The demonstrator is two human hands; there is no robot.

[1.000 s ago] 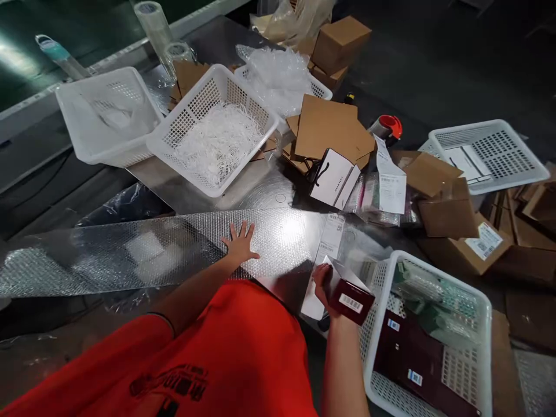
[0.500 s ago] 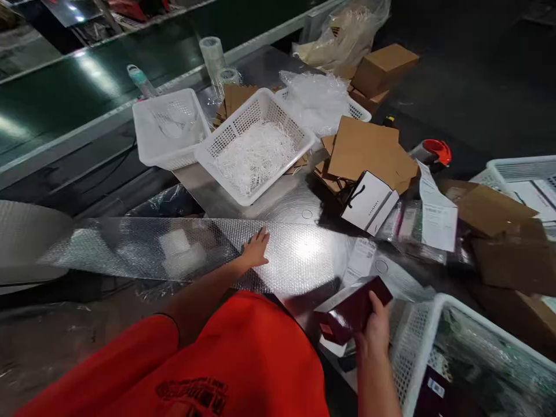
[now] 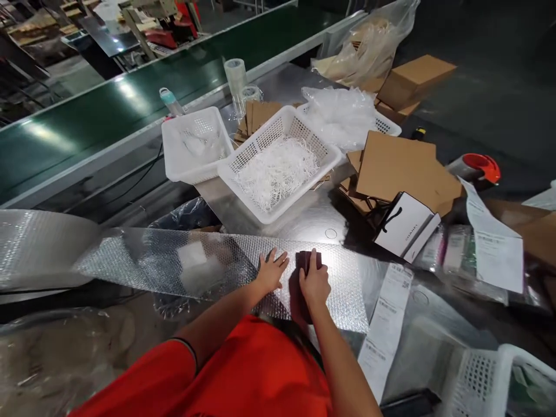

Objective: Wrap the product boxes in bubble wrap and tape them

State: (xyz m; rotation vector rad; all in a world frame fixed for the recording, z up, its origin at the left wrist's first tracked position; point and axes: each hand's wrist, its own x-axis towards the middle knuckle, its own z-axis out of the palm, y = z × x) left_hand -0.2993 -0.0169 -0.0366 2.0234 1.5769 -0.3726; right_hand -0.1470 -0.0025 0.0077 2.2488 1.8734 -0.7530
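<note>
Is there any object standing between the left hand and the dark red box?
Nothing visible does: only a strip of bubble wrap separates the left hand from the dark red box, which lies under the right hand.

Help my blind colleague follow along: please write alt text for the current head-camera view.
A person's right hand is on a dark maroon box lying on bubble wrap, with the left hand spread on the wrap beside it. The wrap stretches leftward to a large roll. Beyond, on a metal table, sits a white basket of shredded filler.
</note>
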